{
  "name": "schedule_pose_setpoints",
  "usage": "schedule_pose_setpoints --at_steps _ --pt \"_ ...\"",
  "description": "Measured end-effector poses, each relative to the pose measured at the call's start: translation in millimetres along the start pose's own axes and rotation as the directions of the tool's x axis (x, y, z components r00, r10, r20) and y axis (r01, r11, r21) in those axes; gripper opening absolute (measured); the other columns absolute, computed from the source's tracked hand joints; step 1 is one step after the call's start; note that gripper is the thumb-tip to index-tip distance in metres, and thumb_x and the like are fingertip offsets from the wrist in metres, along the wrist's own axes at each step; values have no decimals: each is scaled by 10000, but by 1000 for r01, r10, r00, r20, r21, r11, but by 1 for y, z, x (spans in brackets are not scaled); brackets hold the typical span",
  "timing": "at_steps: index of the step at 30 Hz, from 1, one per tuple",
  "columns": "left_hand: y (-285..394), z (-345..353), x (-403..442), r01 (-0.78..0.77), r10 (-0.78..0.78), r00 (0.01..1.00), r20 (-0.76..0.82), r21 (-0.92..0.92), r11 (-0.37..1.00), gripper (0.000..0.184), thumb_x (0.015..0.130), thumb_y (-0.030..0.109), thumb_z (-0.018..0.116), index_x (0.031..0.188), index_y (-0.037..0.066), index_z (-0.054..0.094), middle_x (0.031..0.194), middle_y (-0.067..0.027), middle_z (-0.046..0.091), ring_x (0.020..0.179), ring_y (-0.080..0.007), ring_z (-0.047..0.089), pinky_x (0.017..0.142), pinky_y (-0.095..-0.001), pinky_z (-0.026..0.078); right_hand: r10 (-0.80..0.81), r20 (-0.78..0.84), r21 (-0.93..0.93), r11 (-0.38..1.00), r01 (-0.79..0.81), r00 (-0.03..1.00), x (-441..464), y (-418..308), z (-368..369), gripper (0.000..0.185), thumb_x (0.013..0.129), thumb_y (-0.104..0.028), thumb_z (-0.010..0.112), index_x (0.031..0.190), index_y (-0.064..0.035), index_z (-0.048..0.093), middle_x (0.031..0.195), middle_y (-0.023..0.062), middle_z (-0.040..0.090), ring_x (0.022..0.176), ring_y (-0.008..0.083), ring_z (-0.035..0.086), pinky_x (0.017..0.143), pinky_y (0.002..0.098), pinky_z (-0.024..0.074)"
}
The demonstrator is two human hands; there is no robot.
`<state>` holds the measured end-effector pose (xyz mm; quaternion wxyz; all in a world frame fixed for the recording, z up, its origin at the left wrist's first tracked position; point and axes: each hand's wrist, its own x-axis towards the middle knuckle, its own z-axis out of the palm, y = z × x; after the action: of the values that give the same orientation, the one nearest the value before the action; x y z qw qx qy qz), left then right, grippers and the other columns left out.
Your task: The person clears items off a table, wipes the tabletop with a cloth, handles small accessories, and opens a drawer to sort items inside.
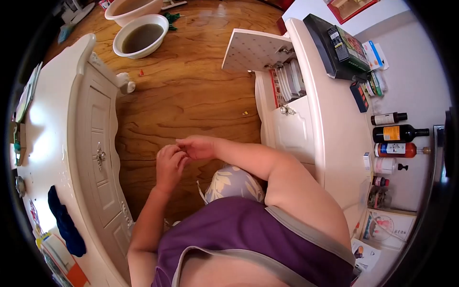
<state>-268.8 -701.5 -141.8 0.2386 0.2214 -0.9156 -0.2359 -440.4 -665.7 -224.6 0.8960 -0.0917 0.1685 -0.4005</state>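
Over the wooden floor, my left hand (pixel 169 165) and my right hand (pixel 200 147) meet in front of my body. The fingers of my left hand are bent and pressed together against the fingertips of my right hand. My right hand reaches in from the right with its fingers drawn in, partly hidden by my left hand. Anything between the fingers is too small or too covered to make out. Just below the hands is my knee in patterned cloth (pixel 234 184).
White cabinets flank me, left (pixel 98 119) and right (pixel 296 129). An open cabinet door (pixel 251 50) exposes books (pixel 289 81). Bottles (pixel 394 133) and boxes (pixel 351 48) stand on the right top; dark cloth (pixel 67 222) lies left. A basin of murky water (pixel 164 40) sits on the floor ahead.
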Motion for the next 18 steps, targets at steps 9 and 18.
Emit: schedule_pose_setpoints --at_steps 9,18 --pt "-14 1 -5 160 -156 987 47 -97 982 202 757 53 642 947 7 591 1014 -131 544 999 -328 496 855 -391 412 -413 -513 -127 903 410 752 -45 -14 -111 124 849 -106 548 828 5 600 743 99 599 744 195 583 657 310 487" --pt "-16 8 -7 126 -115 989 89 -128 984 207 757 50 636 954 8 586 997 -132 552 974 -325 508 837 -385 426 -420 -892 -317 312 896 -169 -162 -111 -76 319 883 -180 559 1101 25 447 879 145 520 799 259 560 743 382 551"
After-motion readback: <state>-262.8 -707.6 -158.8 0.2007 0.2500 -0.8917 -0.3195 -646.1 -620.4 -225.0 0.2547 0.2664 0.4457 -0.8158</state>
